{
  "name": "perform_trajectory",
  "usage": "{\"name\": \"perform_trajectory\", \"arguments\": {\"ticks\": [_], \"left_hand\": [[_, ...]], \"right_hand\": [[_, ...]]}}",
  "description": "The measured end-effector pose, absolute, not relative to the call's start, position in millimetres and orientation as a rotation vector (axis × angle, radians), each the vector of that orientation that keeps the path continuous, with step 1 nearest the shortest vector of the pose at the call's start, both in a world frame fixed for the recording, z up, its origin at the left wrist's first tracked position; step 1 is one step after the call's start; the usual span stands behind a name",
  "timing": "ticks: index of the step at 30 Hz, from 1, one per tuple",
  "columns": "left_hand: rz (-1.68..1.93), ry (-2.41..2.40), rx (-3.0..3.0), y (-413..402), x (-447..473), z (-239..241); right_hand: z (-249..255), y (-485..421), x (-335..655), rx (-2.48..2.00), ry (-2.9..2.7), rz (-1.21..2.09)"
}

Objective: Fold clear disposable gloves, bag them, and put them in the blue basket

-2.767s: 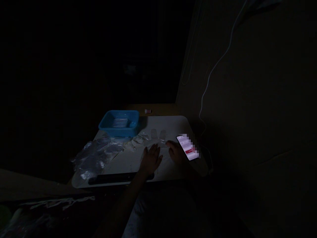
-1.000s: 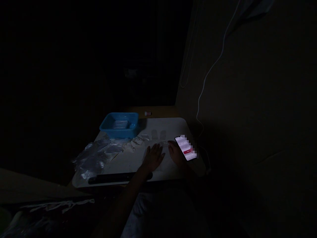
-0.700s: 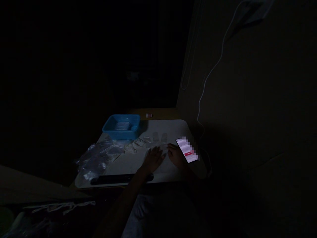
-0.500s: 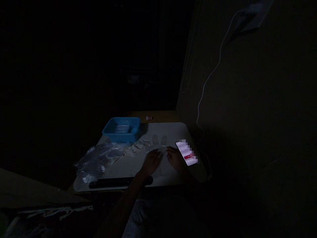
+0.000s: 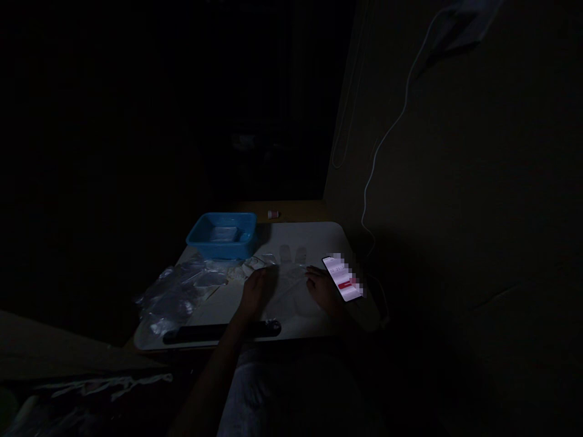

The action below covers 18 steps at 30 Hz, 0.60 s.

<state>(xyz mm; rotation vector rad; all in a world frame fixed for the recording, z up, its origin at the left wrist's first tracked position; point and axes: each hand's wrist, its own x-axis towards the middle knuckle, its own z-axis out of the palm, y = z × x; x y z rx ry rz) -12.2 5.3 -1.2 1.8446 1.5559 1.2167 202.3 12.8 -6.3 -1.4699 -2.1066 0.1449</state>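
In very dim light, a clear plastic glove [image 5: 288, 274] lies flat on a small white table [image 5: 314, 233]. My left hand [image 5: 252, 294] rests at the glove's left edge, close to some crumpled white pieces [image 5: 255, 263]; its fingers are drawn together and too dark to read. My right hand [image 5: 321, 290] lies flat on the table at the glove's right side, fingers stretched out, next to a lit phone [image 5: 344, 279].
A blue basin [image 5: 223, 233] stands at the table's back left, with a heap of clear plastic bags [image 5: 175, 294] in front of it. A black bar [image 5: 218, 331] lies along the near edge. Behind are a small bottle [image 5: 273, 214] and a white cable [image 5: 378, 152] down the right wall.
My left hand has slid left from the middle of the glove to its left edge, and its spread fingers have drawn together. My right hand and the phone stay put.
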Motion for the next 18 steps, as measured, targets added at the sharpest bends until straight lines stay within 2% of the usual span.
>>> {"name": "perform_trajectory", "arguments": {"ticks": [11, 18], "left_hand": [[0.955, 1.548, 2.423, -5.8, -25.0, -16.9], [0.947, 1.541, 2.451, -6.9, -25.3, -15.1]], "right_hand": [[-7.4, 11.4, 204.0, -1.484, -2.076, 0.168], [-10.7, 12.0, 205.4, -1.451, -2.015, 0.181]]}}
